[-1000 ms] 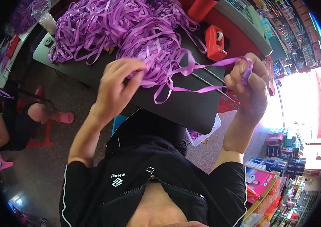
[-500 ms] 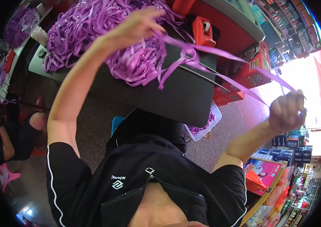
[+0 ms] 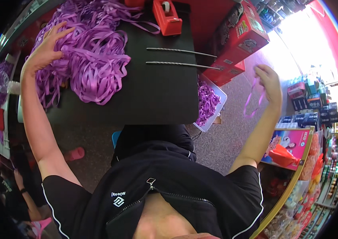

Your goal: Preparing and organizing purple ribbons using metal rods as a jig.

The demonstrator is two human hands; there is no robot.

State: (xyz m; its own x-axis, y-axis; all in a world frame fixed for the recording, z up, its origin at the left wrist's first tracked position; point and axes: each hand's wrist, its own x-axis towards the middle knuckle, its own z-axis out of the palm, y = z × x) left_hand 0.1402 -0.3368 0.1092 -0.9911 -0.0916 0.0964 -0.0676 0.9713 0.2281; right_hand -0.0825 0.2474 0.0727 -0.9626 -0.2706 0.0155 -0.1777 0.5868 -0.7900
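A large tangled heap of purple ribbon point(image 3: 97, 75) covers the left part of the black table point(image 3: 157, 95). My left hand point(image 3: 47, 49) is at the heap's left side, fingers spread, with no separate strip visible in it. Out past the table's right edge, my right hand point(image 3: 267, 83) is raised with its fingers closed on a thin purple ribbon strip point(image 3: 249, 104), which dangles in a loop over the floor. Two twisted metal rods point(image 3: 181, 64) lie side by side on the table, their ends reaching over its right edge.
Behind the rods stands a red tape dispenser point(image 3: 169, 20). Red cartons point(image 3: 242, 38) are stacked beyond the table's right edge. A clear plastic bin point(image 3: 218, 107) of purple ribbon pieces sits below them. At right is a display case point(image 3: 292, 147); another person's arm point(image 3: 27, 199) shows at lower left.
The ribbon stretched between my hands has left the left hand and hangs from the right. My left hand has moved left to the heap. The view has shifted.
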